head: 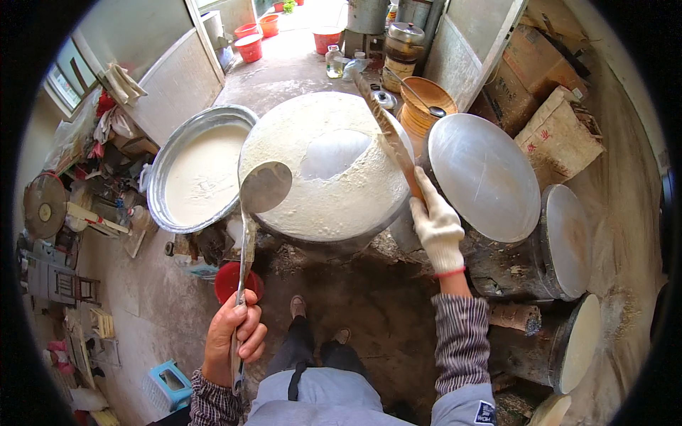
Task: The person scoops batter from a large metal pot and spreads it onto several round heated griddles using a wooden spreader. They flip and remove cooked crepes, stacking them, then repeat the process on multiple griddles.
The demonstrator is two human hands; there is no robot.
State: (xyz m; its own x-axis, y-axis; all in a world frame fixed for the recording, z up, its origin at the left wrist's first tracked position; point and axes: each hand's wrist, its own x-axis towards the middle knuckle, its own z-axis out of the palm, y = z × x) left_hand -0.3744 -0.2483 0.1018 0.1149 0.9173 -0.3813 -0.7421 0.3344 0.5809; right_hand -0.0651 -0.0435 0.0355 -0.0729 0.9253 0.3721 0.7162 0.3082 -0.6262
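My left hand, bare, grips the handle of a metal ladle, whose bowl is over the left part of a large round griddle. Pale batter coats much of the griddle, leaving a bare patch near its middle. My right hand, in a white knitted glove, holds a long wooden scraper that slants across the griddle's right side. Left of the griddle, a wide metal basin holds more pale batter. Whether the scraper touches the batter cannot be told.
Round metal plates stand at the right, beside a woven basket with a spoon. A red bucket is below the ladle. A blue plastic stool stands lower left. Red buckets and an oil bottle are near the doorway.
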